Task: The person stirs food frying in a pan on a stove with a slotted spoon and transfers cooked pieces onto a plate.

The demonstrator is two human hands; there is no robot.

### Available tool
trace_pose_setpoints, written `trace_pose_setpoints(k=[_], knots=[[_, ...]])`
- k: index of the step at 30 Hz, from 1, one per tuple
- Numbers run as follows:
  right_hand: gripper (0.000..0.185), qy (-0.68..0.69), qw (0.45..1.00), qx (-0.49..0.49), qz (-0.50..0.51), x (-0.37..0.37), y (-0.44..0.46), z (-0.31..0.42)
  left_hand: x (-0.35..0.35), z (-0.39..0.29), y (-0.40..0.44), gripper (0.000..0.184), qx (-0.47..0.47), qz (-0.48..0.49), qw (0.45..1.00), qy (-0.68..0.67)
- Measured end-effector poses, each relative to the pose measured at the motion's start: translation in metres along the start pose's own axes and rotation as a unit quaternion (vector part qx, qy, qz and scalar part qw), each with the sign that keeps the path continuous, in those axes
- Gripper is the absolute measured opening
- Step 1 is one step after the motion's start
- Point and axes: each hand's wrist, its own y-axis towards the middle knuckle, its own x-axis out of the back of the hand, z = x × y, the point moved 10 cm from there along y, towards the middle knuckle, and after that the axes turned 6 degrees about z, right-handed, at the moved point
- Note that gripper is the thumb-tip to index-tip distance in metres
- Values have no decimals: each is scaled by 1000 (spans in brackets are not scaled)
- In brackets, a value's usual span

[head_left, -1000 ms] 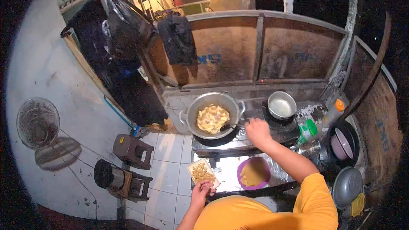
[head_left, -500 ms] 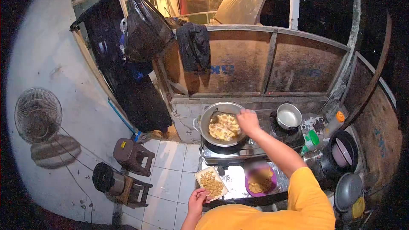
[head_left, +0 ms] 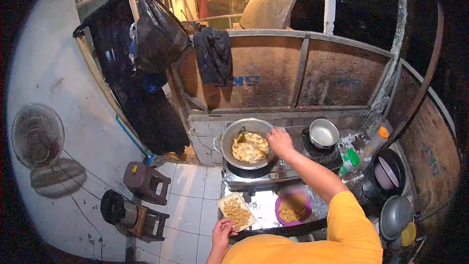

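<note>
Shiny counter (head_left: pixel 264 205): wok (head_left: pixel 228 143), eleven o'clock; right hand (head_left: pixel 280 143), grip closed, contents unclear; left hand (head_left: pixel 222 232) gripping tray (head_left: pixel 223 204), presumably steadying it.

Since 1.0 s ago, the right hand (head_left: pixel 280 142) has moved from between the wok (head_left: pixel 228 142) and the small pot (head_left: pixel 324 133) to the wok's right rim, and the end of the dark utensil (head_left: pixel 242 132) from the food's (head_left: pixel 250 147) lower right to its upper left.

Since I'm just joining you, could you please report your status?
Left hand at tray's near edge, grip unclear. Right hand closed at pan's right rim, held item unclear. Food in pan, nothing seen blocking it.
</note>
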Motion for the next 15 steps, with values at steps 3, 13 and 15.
trace_pose_setpoints(k=[3,13,15], knots=[[16,12,999,30,-10,-18,-2,18,-11,-7,0,21,-10,12,1000,-7],[14,-26,999,27,-38,20,-30,-23,-2,1,-8,21,2,-6,1000,-9],[14,-12,999,-34,18,21,-35,-33,-1,-4,-10,22,-18,3,1000,-10]])
